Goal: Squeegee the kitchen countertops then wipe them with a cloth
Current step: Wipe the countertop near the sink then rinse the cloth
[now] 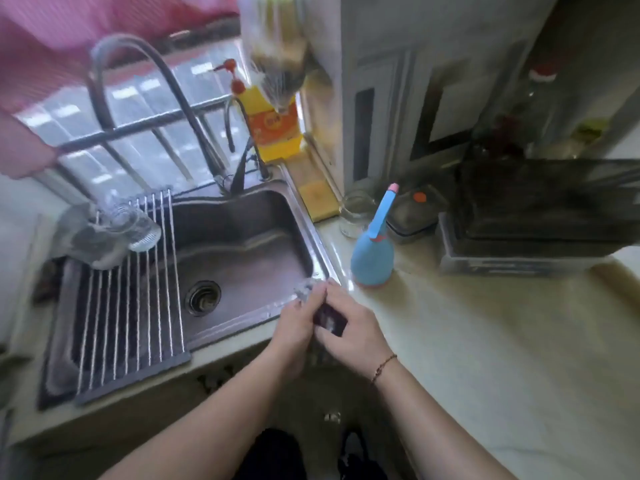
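- Cream stone countertop (485,341): runs along the right of the view and wraps the front edge of the sink.
- Stainless-steel sink (242,258): set into the countertop at centre left, drain visible in the basin floor.
- Roll-up drying rack (131,306): lies across the left part of the sink; clear glassware (114,233) rests on its far end.
- Dark dish rack (540,216): stands on the countertop at far right, against the wall.
- Gooseneck tap (138,98): arches over the sink from behind.
- Yellow pump bottle (277,123): stands on the ledge behind the sink's right corner.
- Blue spray bottle (372,251): stands upright on the countertop just beside the sink's right rim, with a glass jar (356,216) behind it.
- Left hand (298,317) and right hand (349,327): together at the sink's front right corner, both with fingers curled around a small dark object (329,318).
- Small dark object: held between the two hands above the sink rim; blur prevents telling whether it is the squeegee or the cloth. A pale, translucent piece (306,289) shows just beyond the left fingertips.
- Bead bracelet (382,367): worn on the right wrist.
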Tool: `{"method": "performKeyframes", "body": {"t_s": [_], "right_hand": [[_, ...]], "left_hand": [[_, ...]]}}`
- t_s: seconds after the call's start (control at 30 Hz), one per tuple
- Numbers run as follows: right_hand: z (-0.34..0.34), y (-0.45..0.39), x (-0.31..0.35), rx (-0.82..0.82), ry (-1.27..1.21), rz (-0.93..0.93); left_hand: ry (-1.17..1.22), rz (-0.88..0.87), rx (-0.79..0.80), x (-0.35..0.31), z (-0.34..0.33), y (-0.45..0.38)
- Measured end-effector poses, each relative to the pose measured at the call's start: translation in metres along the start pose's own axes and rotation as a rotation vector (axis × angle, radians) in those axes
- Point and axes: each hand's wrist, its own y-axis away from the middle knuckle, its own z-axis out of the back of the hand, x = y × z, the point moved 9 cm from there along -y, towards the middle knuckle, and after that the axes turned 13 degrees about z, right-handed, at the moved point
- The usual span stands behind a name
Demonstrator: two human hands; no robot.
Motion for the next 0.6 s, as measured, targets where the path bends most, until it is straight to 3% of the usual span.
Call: {"method": "performKeyframes", "body": {"t_s": [0.1, 0.13, 0.23, 0.3, 0.43, 0.6], "right_hand": [[0.001, -0.019, -0.004, -0.359, -0.356, -0.137], [-0.009, -0.025, -0.011, -0.381, -0.405, -0.229], [-0.078, -0.051, -0.017, -0.075, -0.607, -0.494], [-0.108, -0.071, -0.005, 0.019, -0.647, -0.516], [-0.136, -0.116, 0.006, -0.018, -0.599, -0.463], [-0.17, -0.148, 0.018, -0.095, -0.536, -0.406]], "left_hand": [[0.137, 0.035, 0.078, -0.035, 0.041, 0.012], [0.123, 0.058, 0.106, -0.044, 0.055, 0.014], [0.006, 0.12, 0.154, -0.061, 0.098, 0.017], [-0.064, 0.122, 0.14, -0.071, 0.125, 0.015], [-0.236, 0.039, 0.011, -0.105, 0.192, 0.011], [-0.041, -0.086, 0.028, -0.137, 0.259, -0.002]]}}
